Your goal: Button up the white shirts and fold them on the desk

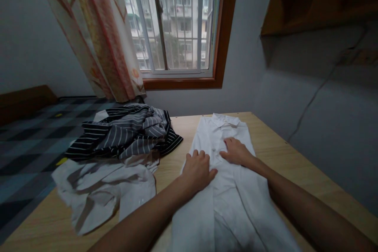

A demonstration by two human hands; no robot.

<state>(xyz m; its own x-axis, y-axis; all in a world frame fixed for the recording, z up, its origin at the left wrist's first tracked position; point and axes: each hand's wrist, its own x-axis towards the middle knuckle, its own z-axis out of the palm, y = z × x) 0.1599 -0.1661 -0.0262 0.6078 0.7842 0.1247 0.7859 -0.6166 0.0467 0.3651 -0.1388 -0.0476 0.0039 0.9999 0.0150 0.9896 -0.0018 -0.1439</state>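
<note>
White shirt (203, 214) is laid lengthwise on the wooden counter (295, 171), collar (226, 119) at the far end, near the back edge. Lower end runs out of frame at the bottom. Long creases down the body, more rumpled on its near half.

Left hand (197, 168): palm down on the shirt's left side, about mid-length. Fingers open, slightly bent, thumb out toward the middle; resting on the cloth, not wrapped around it. Right hand (236, 152): on the shirt's right half, a bit farther up toward the collar. Fingers open, thumb and forefinger apart, pointing inward at the front. Can't tell how hard either hand presses. Both forearms bare, coming in from the bottom corners.

Left of the shirt, well apart from its collar: heap of black and grey striped clothes (126, 132), loosely bunched. A crumpled white garment (103, 183) lies just in front of it, touching; left forearm crosses near its lower right part.

Beyond the counter on the left: bed (23, 145) with checked cover. Behind: floral curtain (102, 31), window (180, 27) with brown frame. Upper right: wooden wall shelf (307, 12), cable (310, 104) hanging below.
</note>
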